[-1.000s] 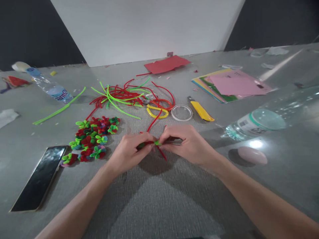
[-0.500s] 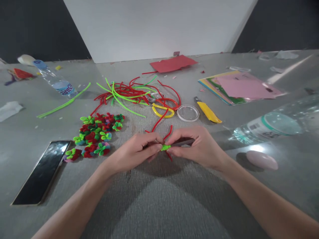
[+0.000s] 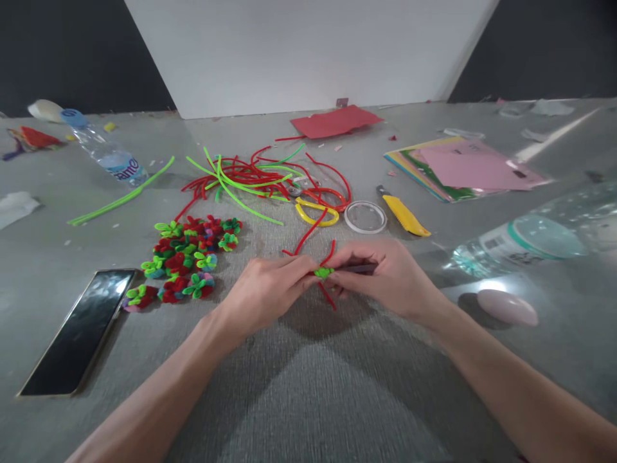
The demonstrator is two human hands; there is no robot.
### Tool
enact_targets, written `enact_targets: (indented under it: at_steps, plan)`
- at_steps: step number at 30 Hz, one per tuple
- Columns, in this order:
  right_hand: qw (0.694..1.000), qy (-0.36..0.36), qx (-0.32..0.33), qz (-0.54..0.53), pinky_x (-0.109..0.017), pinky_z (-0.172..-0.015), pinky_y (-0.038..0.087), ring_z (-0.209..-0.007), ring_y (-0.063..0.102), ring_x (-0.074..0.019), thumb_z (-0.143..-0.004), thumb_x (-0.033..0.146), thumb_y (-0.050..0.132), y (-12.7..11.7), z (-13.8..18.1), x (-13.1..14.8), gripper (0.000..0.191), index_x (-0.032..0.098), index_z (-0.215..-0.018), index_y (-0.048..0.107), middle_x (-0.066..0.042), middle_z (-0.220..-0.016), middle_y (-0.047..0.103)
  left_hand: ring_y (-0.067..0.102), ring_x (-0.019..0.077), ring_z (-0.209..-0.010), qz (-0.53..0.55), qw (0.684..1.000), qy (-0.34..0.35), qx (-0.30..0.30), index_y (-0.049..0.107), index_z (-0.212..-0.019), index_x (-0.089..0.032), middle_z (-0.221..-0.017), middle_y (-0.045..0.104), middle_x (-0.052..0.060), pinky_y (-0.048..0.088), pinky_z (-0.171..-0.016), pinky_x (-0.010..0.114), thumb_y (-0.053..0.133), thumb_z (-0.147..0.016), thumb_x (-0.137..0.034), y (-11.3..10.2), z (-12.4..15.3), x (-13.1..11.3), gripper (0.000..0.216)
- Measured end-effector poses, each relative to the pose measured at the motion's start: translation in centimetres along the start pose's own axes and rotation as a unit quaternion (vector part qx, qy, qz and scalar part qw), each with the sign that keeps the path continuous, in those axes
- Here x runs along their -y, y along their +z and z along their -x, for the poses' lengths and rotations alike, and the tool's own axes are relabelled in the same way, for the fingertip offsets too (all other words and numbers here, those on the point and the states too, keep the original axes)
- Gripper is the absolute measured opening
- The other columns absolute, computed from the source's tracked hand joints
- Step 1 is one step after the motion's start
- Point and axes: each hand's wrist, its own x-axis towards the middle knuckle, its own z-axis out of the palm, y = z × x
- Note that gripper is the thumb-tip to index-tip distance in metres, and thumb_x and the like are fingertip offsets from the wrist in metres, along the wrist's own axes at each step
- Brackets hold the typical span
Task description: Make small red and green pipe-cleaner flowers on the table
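Between my two hands is a small coiled bit of bright green pipe cleaner [image 3: 324, 273]. My left hand [image 3: 270, 286] is closed, its thumb and fingertips pinching the coil from the left. From the other side my right hand [image 3: 385, 273] pinches it too. A thin dark stick [image 3: 364, 269] runs from the coil into my right hand; its exact kind is unclear. Short red pipe cleaner pieces [image 3: 328, 297] show around my fingertips, and I cannot tell whether they join the green coil. Left of my hands sits a cluster of small red and green pipe cleaner flowers [image 3: 176, 262].
Beyond my hands lie loose red and green pipe cleaners [image 3: 241, 177], scissors [image 3: 318, 215], a roll of tape [image 3: 365, 217] and a yellow cutter [image 3: 407, 215]. A phone [image 3: 80, 334] lies left. Right are a large bottle [image 3: 520, 244], a pink oval object [image 3: 507, 307] and coloured sheets [image 3: 477, 166].
Both hands and the green coil have risen slightly in view. My left fingers have rolled over, with the back of the hand turned more upward. Both hands still pinch the coil.
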Motion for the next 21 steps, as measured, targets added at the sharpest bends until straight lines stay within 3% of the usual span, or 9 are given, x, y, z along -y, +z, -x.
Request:
enact_targets:
  at_steps: [10, 16, 21]
  plan:
    - [0.990, -0.062, 0.009, 0.128, -0.022, -0.061, 0.054, -0.065, 0.067, -0.0114, -0.093, 0.026, 0.074, -0.35, 0.14, -0.45, 0.009, 0.019, -0.088, 0.077, 0.001, -0.075, 0.074, 0.062, 0.0143, -0.064, 0.004, 0.994, -0.045, 0.097, 0.067, -0.092, -0.015, -0.072, 0.066, 0.000, 0.042, -0.061, 0.025, 0.045, -0.110, -0.028, -0.24, -0.35, -0.01, 0.031]
    - [0.956, -0.152, -0.050, 0.246, -0.023, -0.074, 0.056, -0.075, 0.071, -0.0119, -0.092, 0.021, 0.076, 0.05, 0.40, -0.55, 0.003, 0.021, -0.094, 0.075, 0.002, -0.084, 0.077, 0.060, 0.0123, -0.065, 0.036, 0.995, -0.066, 0.066, 0.068, -0.095, -0.015, -0.074, 0.066, -0.001, 0.039, -0.062, 0.024, 0.051, -0.108, -0.023, -0.28, -0.57, -0.01, 0.023]
    - [0.941, -0.166, -0.096, 0.278, -0.023, -0.074, 0.057, -0.074, 0.071, -0.0127, -0.089, 0.019, 0.079, 0.31, 0.50, -0.58, 0.008, 0.021, -0.091, 0.072, 0.003, -0.083, 0.076, 0.058, 0.0114, -0.063, 0.041, 0.995, -0.070, 0.051, 0.067, -0.092, -0.016, -0.072, 0.065, -0.002, 0.038, -0.061, 0.024, 0.051, -0.107, -0.021, -0.10, -0.60, 0.11, 0.023]
